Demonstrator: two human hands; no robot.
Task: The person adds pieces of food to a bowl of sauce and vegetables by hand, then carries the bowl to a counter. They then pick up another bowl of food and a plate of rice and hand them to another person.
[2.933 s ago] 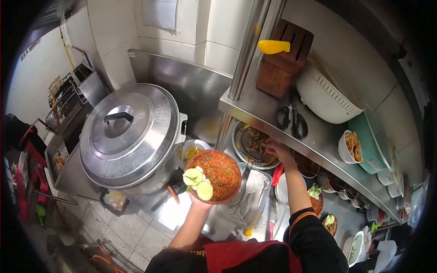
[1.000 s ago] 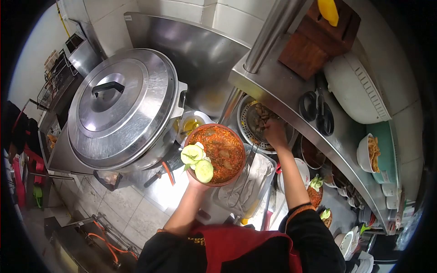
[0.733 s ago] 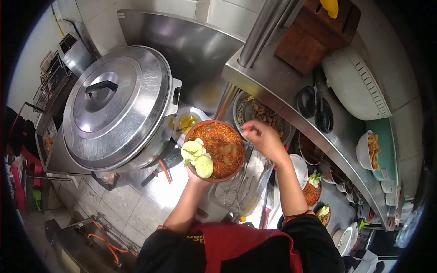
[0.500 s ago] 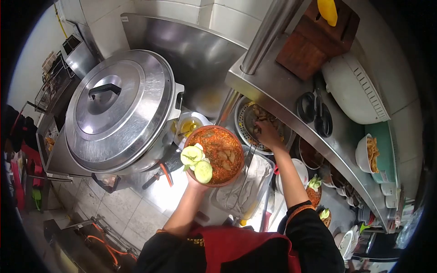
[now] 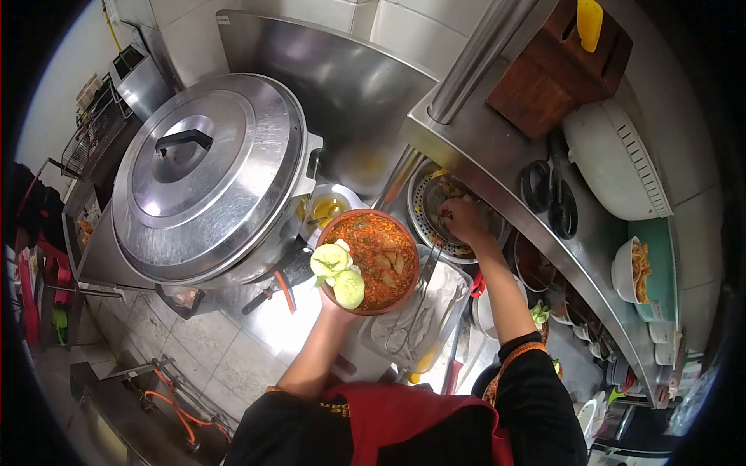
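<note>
My left hand (image 5: 336, 312) supports a brown clay bowl (image 5: 413, 283) from below, its thumb side near the front rim. Red chilli sauce (image 5: 369, 245) with some brown pieces fills the bowl. Pale green cucumber slices (image 5: 348, 289) lean at its left edge with something white beside them. My right hand (image 5: 465, 219) is over a perforated metal strainer (image 5: 420, 203) at the back, under the shelf. Its fingers are bent together in a pinch; what they hold is too small to name. Dark brown food pieces (image 5: 449, 186) lie in the strainer around the fingertips.
A big lidded steel pot (image 5: 210, 179) stands at left. Tongs (image 5: 420, 299) rest over a plastic tub (image 5: 378, 342) with white cloth. A steel shelf (image 5: 497, 179) overhangs the right arm, bearing scissors (image 5: 550, 194) and a knife block (image 5: 556, 70). A knife (image 5: 258, 300) lies left of the bowl.
My right hand has drawn up out of the food pieces, its fingers now more pinched together. The bowl stays in my left hand. The whole view has shifted slightly.
</note>
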